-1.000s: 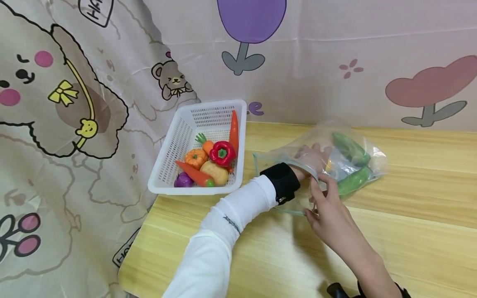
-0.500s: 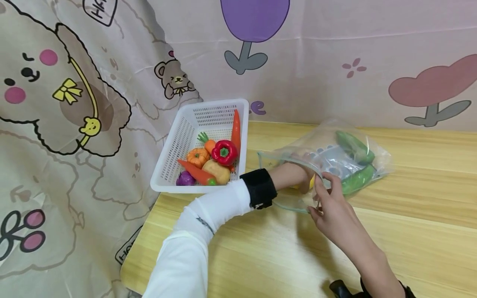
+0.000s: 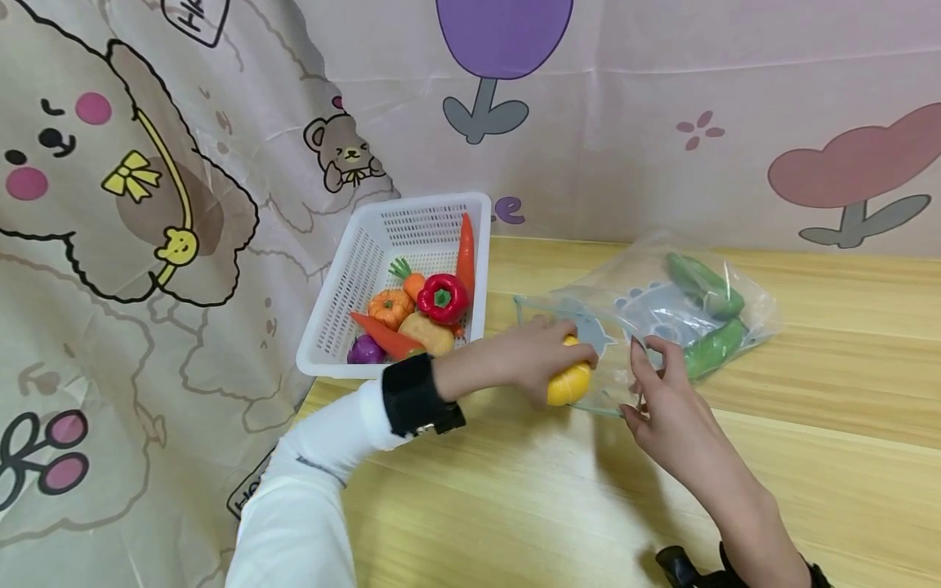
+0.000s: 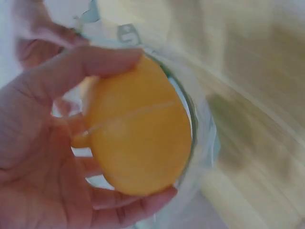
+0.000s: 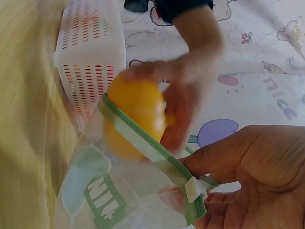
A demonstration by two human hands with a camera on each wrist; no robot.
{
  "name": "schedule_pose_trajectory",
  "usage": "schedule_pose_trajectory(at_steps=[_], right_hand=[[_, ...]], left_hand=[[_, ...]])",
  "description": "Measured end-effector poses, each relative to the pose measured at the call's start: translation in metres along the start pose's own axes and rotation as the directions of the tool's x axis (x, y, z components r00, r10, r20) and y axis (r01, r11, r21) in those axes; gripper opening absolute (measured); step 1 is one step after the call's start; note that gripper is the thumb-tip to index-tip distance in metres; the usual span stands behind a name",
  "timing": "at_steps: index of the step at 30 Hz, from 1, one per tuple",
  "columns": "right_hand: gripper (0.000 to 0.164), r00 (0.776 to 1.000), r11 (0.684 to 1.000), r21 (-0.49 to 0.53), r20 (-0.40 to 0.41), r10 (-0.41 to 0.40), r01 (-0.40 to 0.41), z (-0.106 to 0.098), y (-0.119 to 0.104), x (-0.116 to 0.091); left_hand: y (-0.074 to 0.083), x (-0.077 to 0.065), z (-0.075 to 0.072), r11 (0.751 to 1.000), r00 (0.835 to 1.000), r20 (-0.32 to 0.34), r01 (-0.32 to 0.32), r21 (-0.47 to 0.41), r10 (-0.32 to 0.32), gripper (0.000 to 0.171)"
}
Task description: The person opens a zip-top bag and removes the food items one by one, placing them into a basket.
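Observation:
My left hand (image 3: 540, 351) holds a yellow toy lemon (image 3: 568, 384) at the mouth of a clear zip bag (image 3: 625, 282). Thumb and fingers curl round the lemon's sides in the left wrist view, where a pale seam crosses the lemon (image 4: 138, 129). With thumb and fingers, my right hand (image 3: 672, 408) pinches the bag's near rim. Close by its fingertips in the right wrist view are the green zip strip (image 5: 147, 138) and a white slider (image 5: 194, 189). Inside the bag's far end lie two green cucumber-like vegetables (image 3: 704, 286).
A white perforated basket (image 3: 312, 351) stands left of the bag. It holds a red bell pepper (image 3: 443, 298), a small pumpkin (image 3: 390, 309), a potato (image 3: 428, 331), carrots and a purple vegetable (image 3: 365, 349). A patterned cloth (image 3: 625, 147) hangs behind the wooden table (image 3: 470, 498).
My left hand has drawn back leftward from inside the bag, bringing the lemon out to the opening. The right hand keeps its pinch on the rim and has shifted slightly right.

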State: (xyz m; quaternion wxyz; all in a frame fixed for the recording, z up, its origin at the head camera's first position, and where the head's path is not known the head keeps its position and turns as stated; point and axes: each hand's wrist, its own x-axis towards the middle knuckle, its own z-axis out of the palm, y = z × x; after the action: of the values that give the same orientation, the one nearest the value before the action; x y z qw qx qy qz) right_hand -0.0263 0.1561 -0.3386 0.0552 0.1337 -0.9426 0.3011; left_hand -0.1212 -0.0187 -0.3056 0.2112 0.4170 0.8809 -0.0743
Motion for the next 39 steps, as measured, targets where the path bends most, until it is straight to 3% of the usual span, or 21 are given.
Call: schedule_pose_trajectory(at_steps=[4,7,11,14,20,24,30,39], right_hand=[[0.069,1.0,1.0,-0.006,-0.011,-0.006,0.006,0.0,0.0,0.0],[0.069,1.0,1.0,-0.002,-0.022,-0.015,0.015,0.001,-0.001,0.0],[0.069,0.999,1.0,0.004,-0.027,-0.018,0.018,0.002,-0.001,0.001],[0.068,1.0,1.0,0.002,-0.028,-0.015,0.015,0.002,-0.001,0.001],[0.068,1.0,1.0,0.001,-0.017,-0.007,0.007,0.002,-0.002,0.0],[0.068,1.0,1.0,-0.002,-0.014,-0.006,0.006,0.002,-0.002,0.0],[0.067,1.0,1.0,-0.005,-0.006,-0.009,0.009,0.001,-0.001,-0.001],[0.069,1.0,1.0,-0.007,0.024,0.001,-0.001,0.0,0.0,-0.002]], left_hand=[[-0.013,-0.031,0.0,0.993,0.998,-0.068,0.006,-0.121,-0.014,0.071],[-0.025,-0.054,-0.001,0.988,0.989,-0.137,0.034,-0.154,-0.055,0.07],[-0.043,-0.079,-0.001,0.976,0.969,-0.199,0.106,-0.189,-0.144,0.071],[-0.056,-0.088,0.002,0.962,0.957,-0.195,0.174,-0.212,-0.216,0.071],[-0.077,-0.092,0.006,0.927,0.942,-0.114,0.282,-0.247,-0.317,0.072],[-0.085,-0.091,0.011,0.922,0.945,-0.065,0.295,-0.251,-0.32,0.07],[-0.085,-0.09,0.012,0.901,0.95,0.008,0.3,-0.313,-0.314,0.077],[-0.082,-0.089,0.014,0.884,0.94,0.055,0.336,-0.325,-0.337,0.081]])
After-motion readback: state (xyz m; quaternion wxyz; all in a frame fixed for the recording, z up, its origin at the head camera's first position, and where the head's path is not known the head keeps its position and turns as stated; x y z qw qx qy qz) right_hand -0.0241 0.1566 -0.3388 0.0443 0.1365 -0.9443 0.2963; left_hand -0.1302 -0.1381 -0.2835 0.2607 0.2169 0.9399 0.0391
